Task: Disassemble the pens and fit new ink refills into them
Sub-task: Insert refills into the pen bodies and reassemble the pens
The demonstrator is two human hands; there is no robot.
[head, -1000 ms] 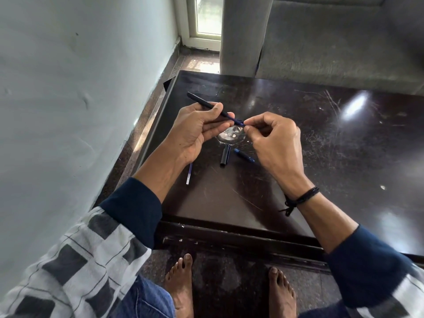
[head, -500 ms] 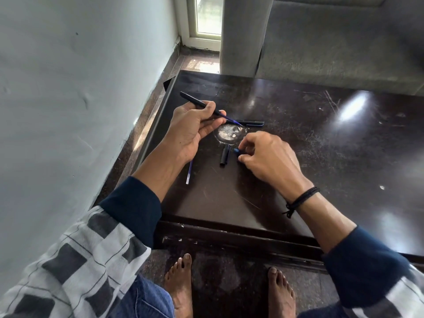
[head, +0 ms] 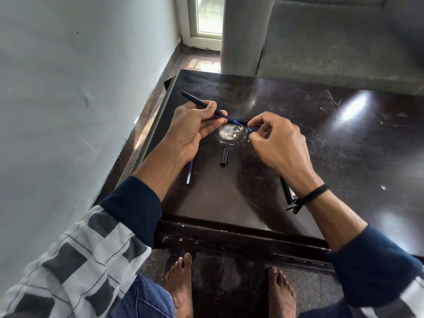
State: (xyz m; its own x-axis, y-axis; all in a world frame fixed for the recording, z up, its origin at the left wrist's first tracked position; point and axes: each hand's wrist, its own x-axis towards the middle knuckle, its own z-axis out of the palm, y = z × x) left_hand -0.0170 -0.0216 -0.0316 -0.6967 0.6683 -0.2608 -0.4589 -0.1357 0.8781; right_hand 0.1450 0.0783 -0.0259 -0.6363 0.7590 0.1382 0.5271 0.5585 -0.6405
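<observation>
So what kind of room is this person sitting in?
Most likely a living room at home. A grey sofa stands behind a low, dark, scratched table. A white-framed window or glass door is in the corner. The person's bare feet rest on a stone floor.

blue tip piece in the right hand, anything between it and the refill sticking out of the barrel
Nothing visible. The right hand pinches the blue tip piece at the end of the refill, which pokes from the barrel gripped by the left hand.
</observation>
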